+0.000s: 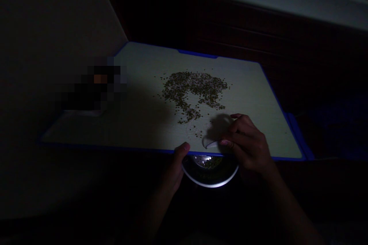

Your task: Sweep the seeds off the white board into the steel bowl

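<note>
Item: small table [135,128], pale top, blue edging, seen in very dim light.

Item: loose spread of small dark grains [173,89] on the table's middle, a thinner trail running toward the near edge, where the bowl is.

Item: metal bowl [214,185], just below that edge, its mouth partly under the tabletop; more grains lie inside. The position seems chosen so that grains crossing the edge drop in.

Item: left hand [177,164], thumb laid on the table edge, the rest beside the bowl's left side. It probably steadies the bowl against the table; I cannot tell whether the shadowed fingers grip it.

Item: right hand [248,141], fingers drawn narrow, pinching a thin pale piece [212,144] low over the tabletop, apparently to use its edge against the surface.

Item: dark blurred object [86,92] at the table's left end, well apart from the grains; identity unreadable.
</note>
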Available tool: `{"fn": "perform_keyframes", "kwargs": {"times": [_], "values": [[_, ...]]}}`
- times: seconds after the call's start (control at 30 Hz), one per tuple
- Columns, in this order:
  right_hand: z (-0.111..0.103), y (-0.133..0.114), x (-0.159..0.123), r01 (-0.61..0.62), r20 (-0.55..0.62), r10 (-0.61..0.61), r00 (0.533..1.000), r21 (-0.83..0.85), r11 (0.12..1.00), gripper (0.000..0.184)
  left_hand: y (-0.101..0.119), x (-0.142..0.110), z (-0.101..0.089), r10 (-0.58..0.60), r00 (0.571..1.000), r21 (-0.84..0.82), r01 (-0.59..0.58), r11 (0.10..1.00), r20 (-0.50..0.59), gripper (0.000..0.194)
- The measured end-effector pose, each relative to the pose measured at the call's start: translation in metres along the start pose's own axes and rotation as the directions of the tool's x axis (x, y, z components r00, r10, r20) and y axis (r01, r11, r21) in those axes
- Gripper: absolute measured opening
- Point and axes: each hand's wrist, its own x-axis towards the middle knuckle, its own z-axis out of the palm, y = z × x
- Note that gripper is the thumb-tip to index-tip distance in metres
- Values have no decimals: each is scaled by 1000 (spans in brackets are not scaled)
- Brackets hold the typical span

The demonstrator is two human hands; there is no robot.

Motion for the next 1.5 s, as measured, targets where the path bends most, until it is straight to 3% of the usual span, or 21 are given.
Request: {"fn": "perform_keyframes", "kwargs": {"times": [0.1, 0.23, 0.47, 0.97, 1.5], "values": [[0, -1, 0, -14, 10, 14, 1000, 26, 1000, 12, 0, 0, 0, 7, 1000, -13, -6, 1000, 24, 36], [-1, -2, 1, 9, 26, -10, 1000, 35, 999, 14, 2, 0, 2, 8, 999, -1, -8, 1000, 45, 41], [-3, -3, 3, 20, 55, -23, 998, 54, 998, 17, 4, -2, 3, 4, 998, 34, -2, 999, -60, 37], [-4, -3, 3, 23, 68, -30, 997, 103, 994, 16, 2, -2, 1, -13, 999, 35, 11, 999, 37, 36], [-3, -4, 3, 8, 69, -13, 998, 81, 997, 15, 1, -1, -1, -17, 999, 58, 19, 998, -38, 39]]}}
